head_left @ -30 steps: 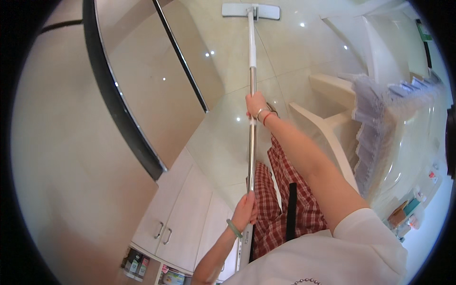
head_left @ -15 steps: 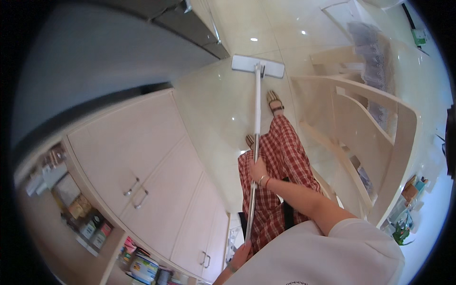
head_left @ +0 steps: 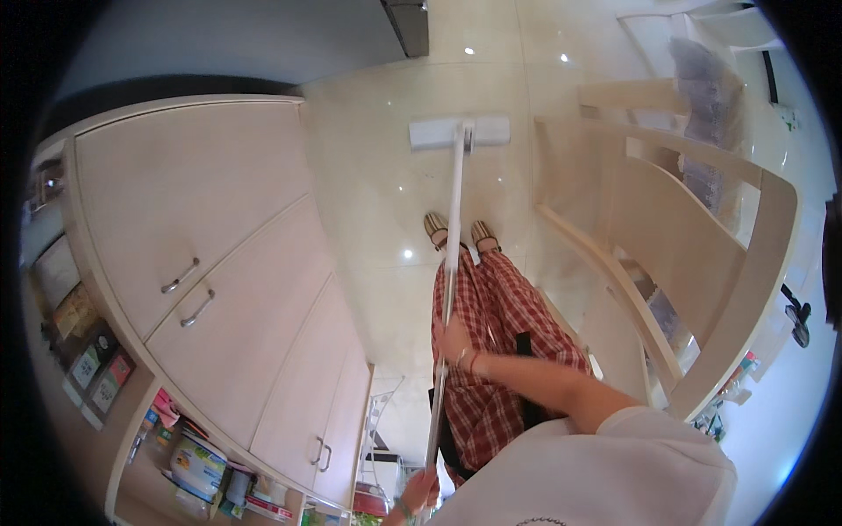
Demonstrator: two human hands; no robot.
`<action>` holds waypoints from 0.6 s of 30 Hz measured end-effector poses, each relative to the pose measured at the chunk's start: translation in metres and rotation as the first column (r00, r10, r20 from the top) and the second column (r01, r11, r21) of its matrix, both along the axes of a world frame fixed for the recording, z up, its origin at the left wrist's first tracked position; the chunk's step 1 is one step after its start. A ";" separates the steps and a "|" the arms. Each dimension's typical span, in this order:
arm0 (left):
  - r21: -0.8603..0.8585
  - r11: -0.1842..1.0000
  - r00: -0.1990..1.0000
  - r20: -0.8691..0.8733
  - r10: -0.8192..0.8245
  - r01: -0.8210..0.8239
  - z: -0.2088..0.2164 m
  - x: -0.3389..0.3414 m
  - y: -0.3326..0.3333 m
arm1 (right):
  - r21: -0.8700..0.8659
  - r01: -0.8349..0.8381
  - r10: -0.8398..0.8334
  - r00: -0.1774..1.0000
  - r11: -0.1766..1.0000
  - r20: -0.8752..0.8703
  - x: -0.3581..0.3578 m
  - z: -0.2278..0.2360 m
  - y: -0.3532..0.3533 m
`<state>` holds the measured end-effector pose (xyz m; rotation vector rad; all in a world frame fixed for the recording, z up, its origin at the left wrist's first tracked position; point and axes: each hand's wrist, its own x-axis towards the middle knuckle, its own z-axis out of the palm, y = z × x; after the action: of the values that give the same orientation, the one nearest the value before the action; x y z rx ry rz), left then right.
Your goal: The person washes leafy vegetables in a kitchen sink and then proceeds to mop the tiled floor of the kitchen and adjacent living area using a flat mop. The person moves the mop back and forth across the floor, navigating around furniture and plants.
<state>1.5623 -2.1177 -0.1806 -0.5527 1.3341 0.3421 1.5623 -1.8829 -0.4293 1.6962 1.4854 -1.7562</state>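
Note:
A flat mop (head_left: pixel 456 197) with a white-and-silver pole runs down the middle of the view. Its white rectangular head (head_left: pixel 431 134) rests on the glossy tiled floor beyond my feet. My right hand (head_left: pixel 455 341) is wrapped round the pole's middle, in front of my red checked trousers. Lower down, near the bottom edge, my left hand (head_left: pixel 421 488) grips the upper end of the pole; some of its fingers are hard to make out. Both feet, in striped slippers (head_left: pixel 483 235), stand side by side behind the mop head.
Pale cabinets (head_left: pixel 202 184) with metal handles line the left, with shelves of packages beside them. To the right stands a light wooden chair (head_left: pixel 684 210), a lacy grey cloth (head_left: pixel 699 123) behind it. A dark grey panel (head_left: pixel 237 44) fills the upper left.
The mop head has shifted slightly left and nearer to my feet. My feet have come together, and the cabinets and chair have shifted in view. Both hands keep their hold on the pole.

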 end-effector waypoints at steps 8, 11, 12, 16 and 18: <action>0.320 0.939 0.992 0.056 0.111 -0.124 -0.125 -0.025 0.241 | 0.227 -0.242 0.258 0.965 0.943 -0.047 -0.019 -0.103 0.277; 0.330 0.943 0.998 0.024 0.050 -0.055 -0.133 -0.010 0.274 | 0.031 0.185 -0.185 0.983 0.982 -0.005 -0.011 -0.100 0.306; 0.334 0.940 0.995 -0.085 -0.046 0.072 -0.137 -0.001 0.259 | 0.018 0.258 -0.258 0.966 0.966 0.000 -0.004 -0.096 0.306; 0.279 0.883 0.887 -0.383 -0.257 0.377 -0.112 0.011 0.191 | -0.034 0.240 -0.242 0.966 0.970 -0.094 0.014 -0.094 0.220; 0.189 0.914 0.878 -0.400 -0.262 0.359 -0.093 0.022 0.143 | -0.095 0.308 -0.318 0.941 0.947 -0.116 0.023 -0.087 0.163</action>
<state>1.5841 -1.9742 -0.2736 -0.0425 1.6827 0.3545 1.5855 -1.7196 -0.5160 1.8952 1.2305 -2.0916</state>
